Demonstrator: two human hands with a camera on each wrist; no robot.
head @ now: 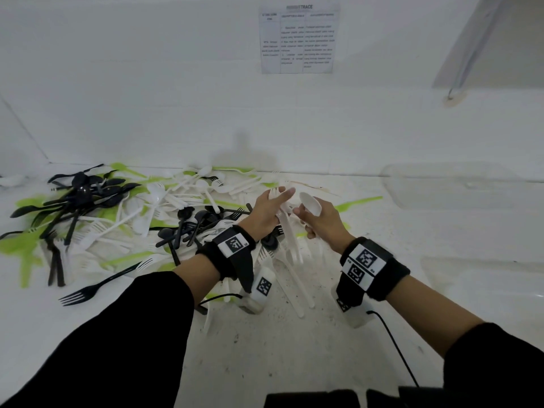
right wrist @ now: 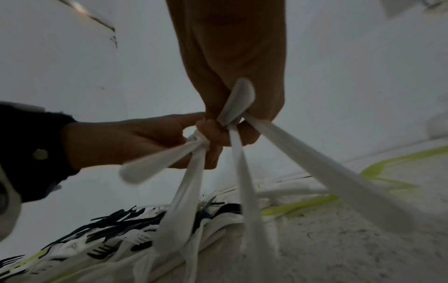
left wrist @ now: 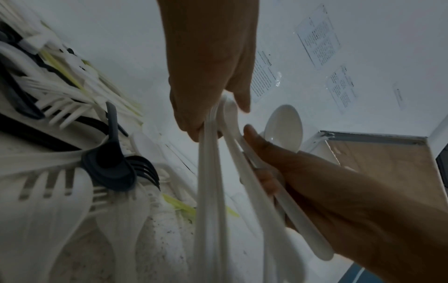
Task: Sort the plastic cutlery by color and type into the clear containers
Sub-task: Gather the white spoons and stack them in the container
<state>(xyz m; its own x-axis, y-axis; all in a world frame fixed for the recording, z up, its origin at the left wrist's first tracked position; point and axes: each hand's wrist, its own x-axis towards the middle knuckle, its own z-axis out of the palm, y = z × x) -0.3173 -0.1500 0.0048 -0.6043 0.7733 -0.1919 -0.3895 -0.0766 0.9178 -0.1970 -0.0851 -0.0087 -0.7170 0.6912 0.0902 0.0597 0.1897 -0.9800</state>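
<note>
Left hand (head: 269,212) fingers are curling round a bunch of white forks (head: 287,222), tines poking up past the fingertips, handles hanging down toward the table. Right hand (head: 325,222) is gripping white spoons (head: 310,203), one bowl sticking up above the knuckles, thumb and fingers clamping the handles (right wrist view is showing at least two handles fanning out below the fist). The two hands are nearly touching, both raised above the pile.

Both wrists are wearing black bands with square coded tags (head: 365,257); black sleeves (head: 123,334) are covering the forearms, and a black cable (head: 394,343) is running back from the right wrist.

Below and to the left, a mixed cutlery pile (head: 123,219) is lying on the table: black spoons and forks, white ones, green ones, all tangled. One black fork (head: 88,291) is lying apart at the near edge of the pile, and a green piece (head: 359,201) is lying just right of the hands.

Clear containers are sitting at the right: one (head: 459,187) against the back wall, another (head: 482,275) nearer (contents hard to tell through the glare).

White table (head: 294,348) is looking speckled with dark grit. White wall (head: 147,83) is carrying a printed sheet (head: 298,39), text too blurred to read.
</note>
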